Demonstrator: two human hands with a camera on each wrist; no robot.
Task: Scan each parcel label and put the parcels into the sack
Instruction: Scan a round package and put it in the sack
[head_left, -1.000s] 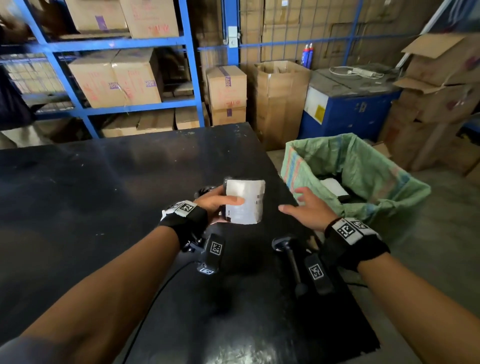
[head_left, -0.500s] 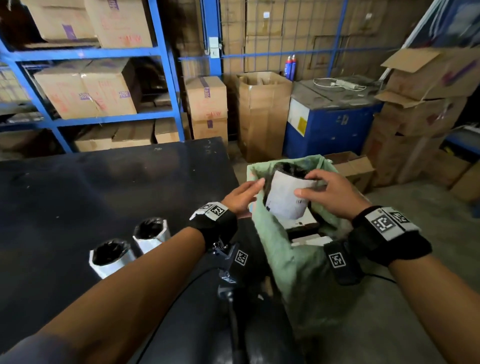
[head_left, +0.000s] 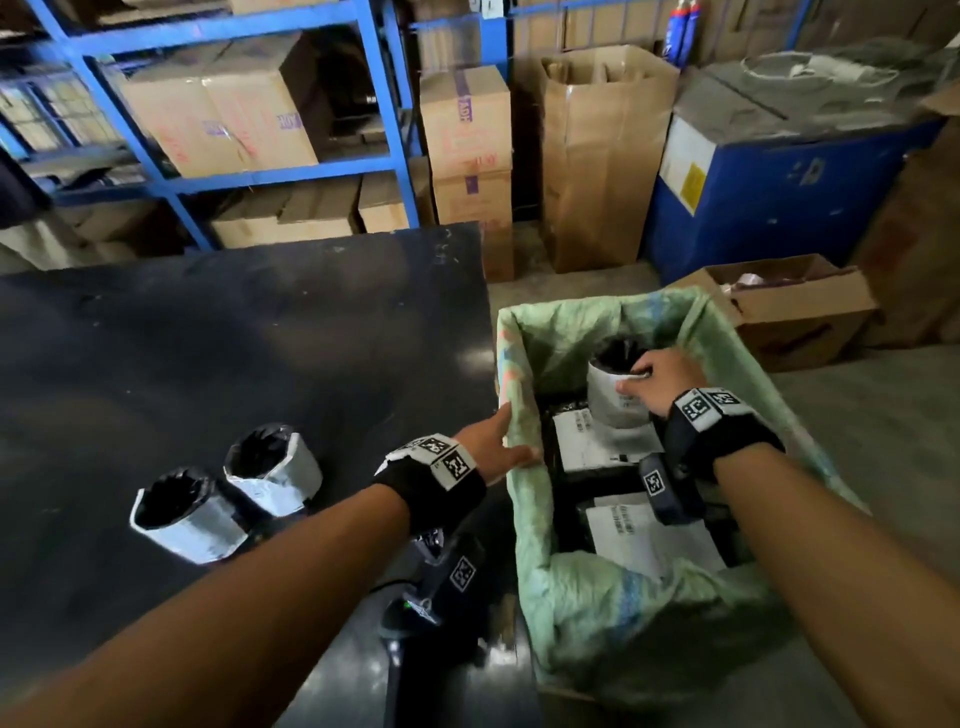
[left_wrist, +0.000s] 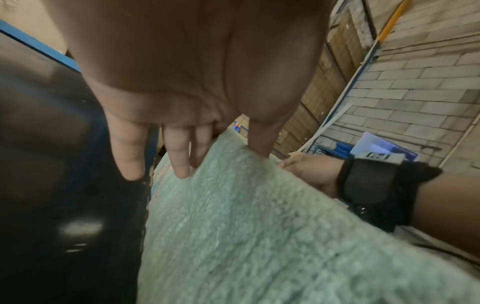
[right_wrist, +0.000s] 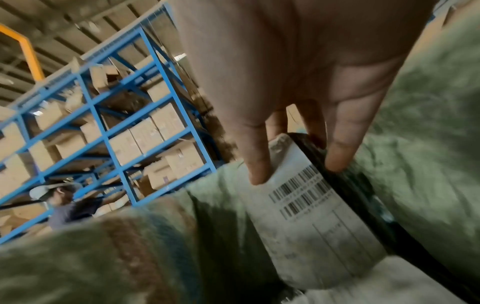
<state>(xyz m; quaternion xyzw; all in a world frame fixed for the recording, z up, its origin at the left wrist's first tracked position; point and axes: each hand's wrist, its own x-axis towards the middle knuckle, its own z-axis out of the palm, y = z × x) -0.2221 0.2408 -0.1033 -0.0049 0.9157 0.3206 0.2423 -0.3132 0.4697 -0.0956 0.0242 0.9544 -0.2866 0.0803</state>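
Note:
A green woven sack (head_left: 613, 613) stands open beside the black table (head_left: 260, 338). My right hand (head_left: 636, 379) is down inside it and grips the top of a round black parcel (head_left: 613, 410) wrapped in a white label. The right wrist view shows my right hand (right_wrist: 298, 164) with thumb on the barcode label of that parcel (right_wrist: 311, 216) and fingers on its black rim. My left hand (head_left: 511, 441) pinches the sack's near-left rim, thumb inside, fingers outside (left_wrist: 182, 170). Two more round labelled parcels (head_left: 182, 514) (head_left: 275, 473) stand on the table.
Flat labelled parcels (head_left: 592, 441) lie in the sack's bottom. A black scanner (head_left: 408, 618) lies under my left wrist. An open carton (head_left: 789, 306), a blue machine (head_left: 779, 208), tall cartons (head_left: 602, 156) and blue shelving (head_left: 395, 104) stand behind. A person (right_wrist: 70, 203) works at the shelves.
The parcel passed from my left hand over the table to my right hand, which has lowered it into the sack. My left hand has moved onto the sack rim.

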